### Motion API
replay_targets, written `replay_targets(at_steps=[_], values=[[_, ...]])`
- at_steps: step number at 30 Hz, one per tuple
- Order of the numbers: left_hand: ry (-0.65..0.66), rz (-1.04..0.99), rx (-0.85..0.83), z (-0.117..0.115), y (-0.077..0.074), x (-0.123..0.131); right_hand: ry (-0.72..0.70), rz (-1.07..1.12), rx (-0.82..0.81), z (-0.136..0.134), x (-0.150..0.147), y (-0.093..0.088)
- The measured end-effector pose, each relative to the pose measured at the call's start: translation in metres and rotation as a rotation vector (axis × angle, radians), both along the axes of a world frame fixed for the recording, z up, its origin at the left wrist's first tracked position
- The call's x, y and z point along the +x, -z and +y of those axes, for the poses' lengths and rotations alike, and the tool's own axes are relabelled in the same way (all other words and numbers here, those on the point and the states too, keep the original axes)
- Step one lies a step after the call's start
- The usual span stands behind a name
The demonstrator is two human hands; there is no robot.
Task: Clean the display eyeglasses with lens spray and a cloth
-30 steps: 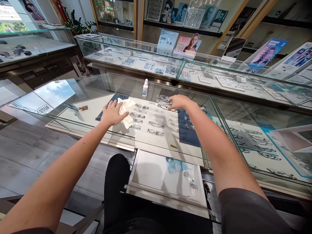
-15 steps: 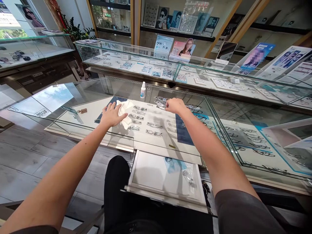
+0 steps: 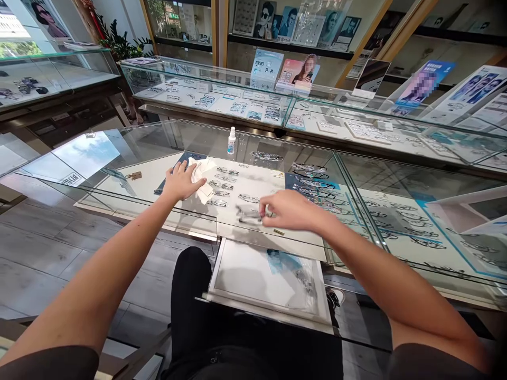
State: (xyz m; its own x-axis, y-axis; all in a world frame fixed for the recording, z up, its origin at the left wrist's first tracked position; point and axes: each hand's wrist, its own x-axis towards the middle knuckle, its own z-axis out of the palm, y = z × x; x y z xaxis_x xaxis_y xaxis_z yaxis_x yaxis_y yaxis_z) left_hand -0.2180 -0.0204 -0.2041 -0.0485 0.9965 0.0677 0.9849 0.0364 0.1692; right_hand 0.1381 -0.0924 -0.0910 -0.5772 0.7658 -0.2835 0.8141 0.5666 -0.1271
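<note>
My left hand point(image 3: 180, 180) lies with its fingers spread on the glass counter top, at the edge of a crumpled white cloth point(image 3: 205, 190). The thumb reaches over the cloth. My right hand point(image 3: 291, 210) is closed at the fingertips on a pair of eyeglasses point(image 3: 247, 214), smeared by motion, above the front part of the counter. Farther back, another pair of glasses point(image 3: 267, 156) rests on the glass. A white spray bottle point(image 3: 231, 142) stands upright beyond the cloth.
Below the counter a drawer point(image 3: 237, 274) is pulled out towards my lap, with plastic packets inside. Rows of eyeglasses point(image 3: 222, 184) show beneath the glass. More frames point(image 3: 315, 182) lie to the right. A second glass showcase point(image 3: 222, 97) runs along the back.
My right hand has come from the back of the counter towards me, bringing a pair of eyeglasses with it. My left hand has stayed by the cloth.
</note>
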Motion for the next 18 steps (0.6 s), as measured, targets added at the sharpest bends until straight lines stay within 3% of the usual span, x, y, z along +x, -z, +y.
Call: replay_targets(at_steps=[4,8,13,18], values=[[0.002,0.0,-0.002,0.0,0.0,-0.001,-0.078,-0.064,-0.175,-0.057,-0.004,0.033],[0.007,0.012,0.013,0.0,0.001,-0.001,-0.094,-0.077,-0.213,-0.076,0.0,0.085],[-0.002,0.024,0.006,-0.001,-0.001,0.0,-0.076,-0.107,-0.185,-0.064,0.002,0.133],[-0.006,0.002,-0.001,-0.004,-0.004,0.001,0.075,-0.121,-0.076,-0.021,0.001,0.165]])
